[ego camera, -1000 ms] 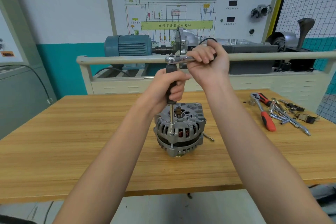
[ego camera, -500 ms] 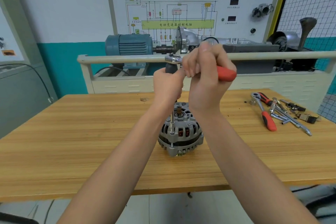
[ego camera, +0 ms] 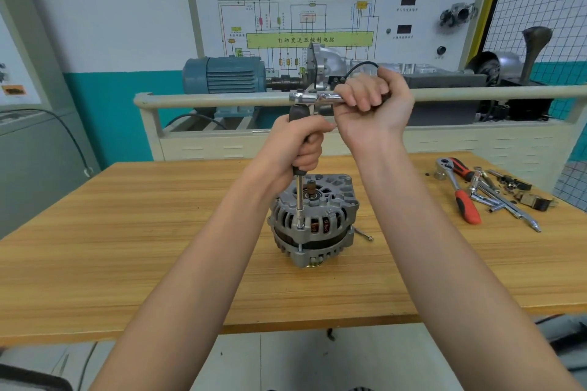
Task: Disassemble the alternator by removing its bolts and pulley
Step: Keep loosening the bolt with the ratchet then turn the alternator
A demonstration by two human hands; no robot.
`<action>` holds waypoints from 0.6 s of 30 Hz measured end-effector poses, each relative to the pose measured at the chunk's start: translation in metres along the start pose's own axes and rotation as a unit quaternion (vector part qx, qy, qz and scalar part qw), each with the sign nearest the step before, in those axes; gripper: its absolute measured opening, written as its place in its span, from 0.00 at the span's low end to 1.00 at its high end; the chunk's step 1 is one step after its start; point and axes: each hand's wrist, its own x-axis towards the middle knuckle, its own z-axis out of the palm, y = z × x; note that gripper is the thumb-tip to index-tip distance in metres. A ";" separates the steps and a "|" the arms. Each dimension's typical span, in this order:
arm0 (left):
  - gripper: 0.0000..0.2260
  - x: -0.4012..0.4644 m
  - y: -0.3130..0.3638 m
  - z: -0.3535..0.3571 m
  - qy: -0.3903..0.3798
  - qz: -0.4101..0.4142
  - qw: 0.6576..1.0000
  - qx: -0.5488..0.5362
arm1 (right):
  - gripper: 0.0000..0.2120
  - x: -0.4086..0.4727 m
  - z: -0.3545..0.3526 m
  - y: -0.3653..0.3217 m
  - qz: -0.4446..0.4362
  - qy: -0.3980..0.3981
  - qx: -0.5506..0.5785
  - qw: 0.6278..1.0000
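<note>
Head view: the alternator [ego camera: 313,220] stood on end near the middle of the wooden bench [ego camera: 127,247], resting on its lower face with nothing clamping it; its shaft end [ego camera: 312,188] pointed up. The left hand [ego camera: 293,149] was curled round the black grip of a long socket extension [ego camera: 299,200], which ran straight down to a through-bolt [ego camera: 300,226] at the near rim of the housing. The right hand [ego camera: 370,109] was closed round the handle of a ratchet wrench [ego camera: 313,98] seated on top of the extension, handle lying roughly level and pointing right. One long bolt [ego camera: 362,233] lay on the bench just beside the alternator's right side, so in my judgement at least one fastener was already out. A second ratchet with a red handle [ego camera: 462,197] and assorted loose sockets and bars [ego camera: 505,200] lay near the far right edge of the bench. Risks noted: the tall extension put the turning force well above the bolt, so any lean could tip the socket off the head and round it; the unclamped housing could twist or topple under the pull; a freed bolt could roll off the bench. Whether the pulley was on or off could not be told, the lower end being hidden.
</note>
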 end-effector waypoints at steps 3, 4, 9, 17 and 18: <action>0.21 0.000 -0.001 0.002 0.078 0.016 0.997 0.007 | 0.24 -0.014 0.002 0.010 -0.067 -0.043 -0.088 0.993; 0.20 0.000 -0.001 0.004 0.109 0.021 0.994 0.009 | 0.23 -0.020 0.003 0.014 -0.093 -0.069 -0.127 0.985; 0.19 0.001 -0.004 0.011 0.222 0.041 0.974 0.012 | 0.16 -0.043 0.004 0.035 -0.262 -0.183 -0.311 0.895; 0.17 -0.007 -0.002 -0.001 0.090 0.048 0.995 0.014 | 0.25 -0.019 0.004 0.009 -0.060 -0.129 -0.124 0.982; 0.17 -0.007 0.000 -0.004 0.049 0.038 0.998 0.005 | 0.25 -0.012 0.003 0.004 -0.011 -0.098 -0.074 0.992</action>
